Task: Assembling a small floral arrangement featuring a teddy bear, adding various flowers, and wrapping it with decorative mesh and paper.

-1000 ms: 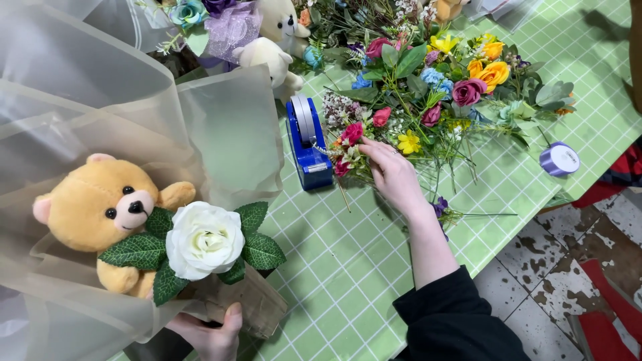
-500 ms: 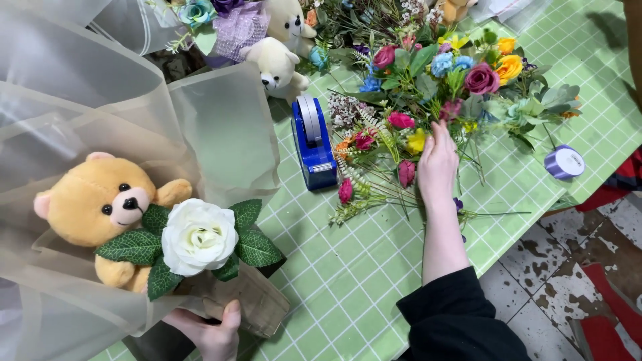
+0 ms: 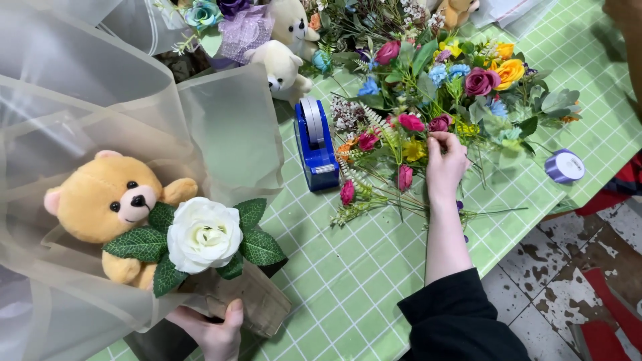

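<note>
My left hand [image 3: 212, 329] grips the brown paper base of a bouquet [image 3: 249, 305] at the lower left. The bouquet holds an orange teddy bear [image 3: 114, 207] and a white rose [image 3: 204, 235] with green leaves, wrapped in sheer beige mesh [image 3: 100, 113]. My right hand [image 3: 445, 164] reaches over the green checked table [image 3: 374, 267] into a heap of artificial flowers [image 3: 441, 93], its fingertips pinching at a stem among pink and yellow blooms. Whether it has a firm hold on a stem is hard to tell.
A blue tape dispenser [image 3: 315, 144] stands between the bouquet and the flowers. A purple ribbon roll [image 3: 564, 166] lies near the table's right edge. White teddy bears [image 3: 281, 63] and another wrapped bouquet [image 3: 227, 23] sit at the back. Worn floor [image 3: 568, 281] shows at the right.
My right hand has moved up and to the right, from the pink flowers beside the tape dispenser deeper into the flower heap. The left hand keeps holding the bouquet.
</note>
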